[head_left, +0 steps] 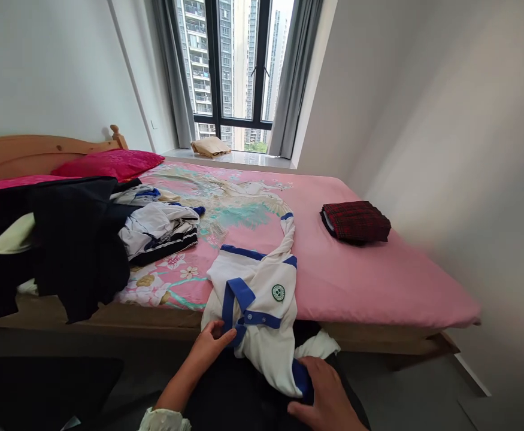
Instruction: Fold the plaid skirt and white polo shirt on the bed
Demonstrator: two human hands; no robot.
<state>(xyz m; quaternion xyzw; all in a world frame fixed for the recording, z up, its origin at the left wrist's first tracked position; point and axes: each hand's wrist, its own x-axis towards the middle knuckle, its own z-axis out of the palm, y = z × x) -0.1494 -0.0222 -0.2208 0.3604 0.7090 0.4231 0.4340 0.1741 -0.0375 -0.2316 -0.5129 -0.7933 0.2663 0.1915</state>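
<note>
A white polo shirt (266,299) with blue collar, blue bands and a round green badge lies over the bed's front edge, its lower part hanging toward me. One twisted sleeve stretches up the bed. My left hand (210,347) is at the collar, thumb on top and fingers curled at the fabric edge, closed on the shirt. My right hand (324,392) is beside the blue band at the shirt's near end. Its fingers rest against that band, and the thumb stands well apart.
A pink flowered sheet (356,281) covers the bed. A folded red plaid garment (356,221) lies to the right. Piled white clothes (156,224) and dark garments (77,233) sit left, near a magenta pillow (109,163). Folded beige cloth (211,146) rests on the windowsill.
</note>
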